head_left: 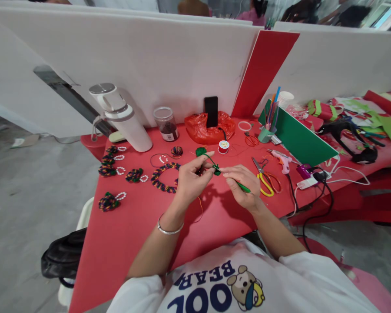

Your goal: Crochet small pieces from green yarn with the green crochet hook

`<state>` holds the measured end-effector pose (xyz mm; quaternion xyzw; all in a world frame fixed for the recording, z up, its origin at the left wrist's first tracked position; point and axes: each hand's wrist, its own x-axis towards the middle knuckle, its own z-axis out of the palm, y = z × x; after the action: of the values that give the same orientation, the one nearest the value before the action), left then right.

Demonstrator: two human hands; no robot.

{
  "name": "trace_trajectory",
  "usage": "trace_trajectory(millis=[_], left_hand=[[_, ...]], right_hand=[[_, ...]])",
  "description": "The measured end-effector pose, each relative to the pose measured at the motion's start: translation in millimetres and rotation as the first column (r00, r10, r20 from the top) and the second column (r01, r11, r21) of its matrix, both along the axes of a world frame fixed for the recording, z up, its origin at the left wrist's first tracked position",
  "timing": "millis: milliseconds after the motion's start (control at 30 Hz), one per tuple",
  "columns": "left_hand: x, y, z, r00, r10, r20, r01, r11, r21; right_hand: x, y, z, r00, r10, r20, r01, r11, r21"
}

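Observation:
Between my two hands is a small piece of dark green crochet (217, 170), partly hidden by fingers. My left hand (193, 174) pinches its left side, and a green yarn strand runs over the raised index finger to a small green yarn ball (201, 151) behind. Held in my right hand (243, 184) is a crochet hook with a green handle (243, 187); its tip meets the green piece. Left of my left hand lies a multicoloured braided ring (159, 177), its right edge covered by the hand. A multicoloured yarn ball (176, 151) sits behind the ring.
Several dark yarn flowers with white bead loops (108, 201) lie at the table's left. A white thermos (130, 126), a jar (167, 126) and a phone (211, 111) on a red bag stand behind. Scissors (264, 182), a glue gun (282, 161) and a power strip (313, 179) lie right.

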<state>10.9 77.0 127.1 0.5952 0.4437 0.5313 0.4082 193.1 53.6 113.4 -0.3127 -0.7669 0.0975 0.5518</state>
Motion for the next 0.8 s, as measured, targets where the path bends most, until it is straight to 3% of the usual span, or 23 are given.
trace_trajectory(millis=[400,667,800], left_hand=[[3.2,-3.2,-1.6,0.955,0.149,-0.255,-0.096,0.973,0.208],[3.9,-2.6,-1.8,0.929,0.196,-0.316,-0.105,0.953,0.283],[3.2,-1.1,-3.7,0.935,0.199,-0.295,-0.109,0.949,0.296]], right_hand=[[-3.5,-0.8,4.8,0.998,-0.035,0.048,0.035,0.999,-0.002],[-7.6,-4.2,8.4,0.995,-0.060,-0.081,0.041,0.974,-0.222],[-7.7,-0.9,2.4,0.996,-0.053,0.069,0.056,0.998,-0.036]])
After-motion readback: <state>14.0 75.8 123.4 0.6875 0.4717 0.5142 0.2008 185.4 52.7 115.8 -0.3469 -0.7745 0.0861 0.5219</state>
